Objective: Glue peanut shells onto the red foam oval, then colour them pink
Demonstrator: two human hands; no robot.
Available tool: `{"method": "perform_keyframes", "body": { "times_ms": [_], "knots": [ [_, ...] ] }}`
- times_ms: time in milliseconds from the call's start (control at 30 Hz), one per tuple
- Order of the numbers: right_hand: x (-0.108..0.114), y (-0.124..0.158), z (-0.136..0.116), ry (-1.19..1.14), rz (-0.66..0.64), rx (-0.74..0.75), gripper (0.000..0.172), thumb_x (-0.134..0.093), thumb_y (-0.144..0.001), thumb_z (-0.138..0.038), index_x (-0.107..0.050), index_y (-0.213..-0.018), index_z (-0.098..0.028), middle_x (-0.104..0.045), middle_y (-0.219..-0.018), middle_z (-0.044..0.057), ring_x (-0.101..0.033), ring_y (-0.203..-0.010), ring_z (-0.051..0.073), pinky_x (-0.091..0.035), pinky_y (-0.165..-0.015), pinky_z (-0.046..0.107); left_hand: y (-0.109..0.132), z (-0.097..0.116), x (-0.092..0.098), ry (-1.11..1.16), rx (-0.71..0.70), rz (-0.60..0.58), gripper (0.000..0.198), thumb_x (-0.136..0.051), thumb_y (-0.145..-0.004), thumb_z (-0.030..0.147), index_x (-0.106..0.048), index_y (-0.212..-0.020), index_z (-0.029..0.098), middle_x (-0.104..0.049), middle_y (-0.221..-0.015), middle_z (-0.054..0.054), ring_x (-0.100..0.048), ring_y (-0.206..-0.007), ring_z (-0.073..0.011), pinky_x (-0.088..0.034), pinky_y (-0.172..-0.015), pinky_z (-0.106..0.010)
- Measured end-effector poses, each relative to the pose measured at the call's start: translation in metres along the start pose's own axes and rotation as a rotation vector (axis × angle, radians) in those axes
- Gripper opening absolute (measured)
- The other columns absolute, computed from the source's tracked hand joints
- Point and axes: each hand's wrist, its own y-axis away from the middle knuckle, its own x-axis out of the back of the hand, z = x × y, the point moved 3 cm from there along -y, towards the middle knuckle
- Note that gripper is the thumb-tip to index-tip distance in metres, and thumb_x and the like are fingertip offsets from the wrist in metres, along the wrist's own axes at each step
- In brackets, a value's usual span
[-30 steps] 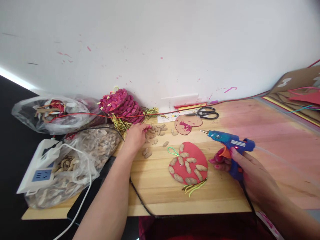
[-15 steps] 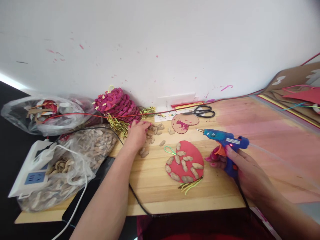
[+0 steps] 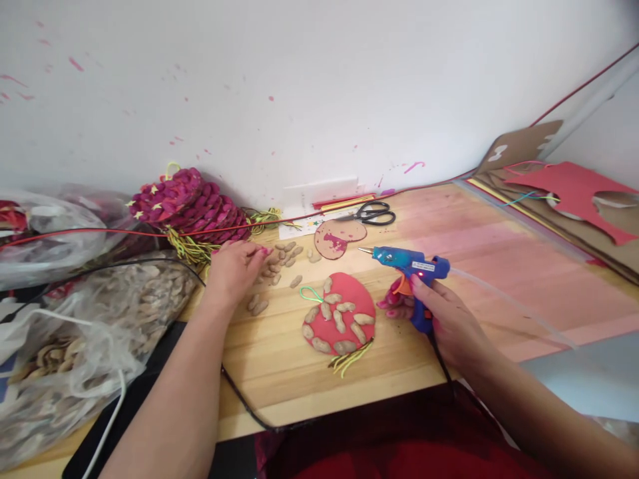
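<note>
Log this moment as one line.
left hand: at loose peanuts | right hand: holds blue glue gun | red cutout: lies between hands, attached-or-loose unclear for peanuts on it

L hand: grip hid, AFAICT.

A blue hot-glue gun points left, its red light lit. Peanuts dot a red disc; loose peanuts lie far left of it.

Forearms bare. Fingers with pink nails. Garment deep red, dark maroon parts.
</note>
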Motion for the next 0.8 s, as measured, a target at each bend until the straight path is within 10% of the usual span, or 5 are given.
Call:
{"method": "perform_keyframes", "body": {
  "times_ms": [200,467,800],
  "knots": [
    [0.003,-0.002,0.001,0.013,0.007,-0.03,0.042,-0.087,-0.065,-0.056,-0.074,-0.084,-0.02,-0.077,-0.079,0.007,-0.075,-0.075,0.024,-0.061,-0.062,0.029,0.002,-0.009,0.004,0.044,0.065,0.042,0.038,-0.05,-0.089,0.024,-0.071,-0.121,0.019,-0.076,-0.109,-0.008,-0.066,-0.104,-0.027,-0.047,-0.096,-0.039],
    [0.003,-0.004,0.002,0.032,0.009,-0.041,0.04,-0.086,-0.066,-0.055,-0.076,-0.082,-0.02,-0.075,-0.074,0.006,-0.073,-0.068,0.02,-0.061,-0.062,0.027,0.003,0.007,-0.001,-0.064,-0.002,-0.111,0.019,-0.058,-0.087,0.024,-0.077,-0.09,0.023,-0.075,-0.1,-0.007,-0.06,-0.104,-0.0304,-0.044,-0.095,-0.047],
    [-0.03,-0.015,-0.027,-0.051,-0.12,0.063,0.036,-0.083,-0.071,-0.054,-0.073,-0.085,-0.021,-0.075,-0.081,0.006,-0.071,-0.07,0.021,-0.057,-0.058,0.029,0.003,0.011,-0.006,-0.133,0.005,-0.148,0.022,-0.055,-0.088,0.023,-0.075,-0.096,0.021,-0.076,-0.104,-0.009,-0.06,-0.102,-0.0304,-0.042,-0.095,-0.049]
  ]
}}
